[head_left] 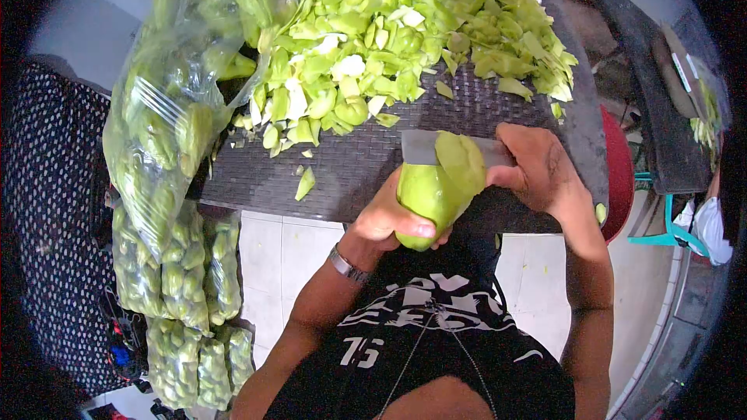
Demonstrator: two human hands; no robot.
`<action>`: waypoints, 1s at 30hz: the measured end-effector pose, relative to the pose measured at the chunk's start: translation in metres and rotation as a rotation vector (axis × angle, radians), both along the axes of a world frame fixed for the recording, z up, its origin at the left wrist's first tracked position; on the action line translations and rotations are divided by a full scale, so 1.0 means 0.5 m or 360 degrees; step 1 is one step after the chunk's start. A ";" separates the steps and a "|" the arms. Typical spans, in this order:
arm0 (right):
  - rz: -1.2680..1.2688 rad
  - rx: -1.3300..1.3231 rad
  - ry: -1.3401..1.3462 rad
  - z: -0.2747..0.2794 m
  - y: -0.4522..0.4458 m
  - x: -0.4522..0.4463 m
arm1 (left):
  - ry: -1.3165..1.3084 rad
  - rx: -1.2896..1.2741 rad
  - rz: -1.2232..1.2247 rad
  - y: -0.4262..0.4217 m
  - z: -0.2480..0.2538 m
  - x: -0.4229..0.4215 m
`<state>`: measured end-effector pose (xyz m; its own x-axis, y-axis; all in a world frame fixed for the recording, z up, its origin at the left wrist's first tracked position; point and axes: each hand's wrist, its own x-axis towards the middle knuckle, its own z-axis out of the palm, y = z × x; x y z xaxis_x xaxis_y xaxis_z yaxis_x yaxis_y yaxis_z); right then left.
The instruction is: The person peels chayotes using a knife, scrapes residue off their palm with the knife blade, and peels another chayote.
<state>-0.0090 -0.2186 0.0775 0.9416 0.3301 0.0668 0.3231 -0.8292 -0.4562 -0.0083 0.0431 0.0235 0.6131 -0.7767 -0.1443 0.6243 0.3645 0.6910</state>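
My left hand point(383, 214) is closed around the lower part of a light green chayote point(428, 196), held above the near edge of the table. My right hand point(537, 165) grips a wide-bladed knife point(419, 148); its handle is hidden by my fingers. The blade lies across the top of the chayote, and a broad slice of green skin point(459, 159) rests over the blade, covering its middle. Beyond my hands, a big heap of green peelings point(373, 54) spreads over the dark woven tabletop point(261, 175).
A clear plastic bag of chayotes point(167, 109) lies at the table's left. Several filled bags point(183, 280) stand below it on the floor. To the right are a red seat point(617, 179), a turquoise stool point(669, 229) and another dark table point(650, 85).
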 end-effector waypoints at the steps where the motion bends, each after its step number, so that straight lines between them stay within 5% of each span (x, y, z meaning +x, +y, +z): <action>1: -0.0005 0.0040 -0.0006 0.005 0.007 -0.003 | -0.0071 0.0045 -0.0021 0.000 -0.007 0.006; 5: 0.0090 0.0024 0.0003 0.028 0.025 -0.016 | 0.0025 0.0023 0.0025 -0.012 -0.012 -0.002; 8: -0.0579 -0.0325 0.0475 0.009 -0.038 0.022 | -0.0020 -0.0074 0.0096 -0.001 0.018 0.000; 10: -0.0381 0.0176 0.0247 -0.007 -0.068 0.015 | -0.0038 -0.0014 0.0149 0.009 0.021 0.020; 15: -0.0303 0.0404 0.0070 -0.022 -0.062 -0.027 | -0.0026 0.0151 0.0519 0.008 0.031 0.023; 20: -0.0158 0.0761 -0.0234 -0.033 -0.031 -0.046 | -0.0101 -0.0226 0.0488 0.028 -0.002 0.038; 24: -0.0312 0.0162 0.0490 0.044 0.009 -0.042 | -0.0115 -0.0053 0.0570 0.026 -0.029 0.054; 30: 0.0058 0.0006 -0.0217 0.077 0.088 -0.053 | -0.0718 0.0293 0.0606 0.007 -0.028 0.039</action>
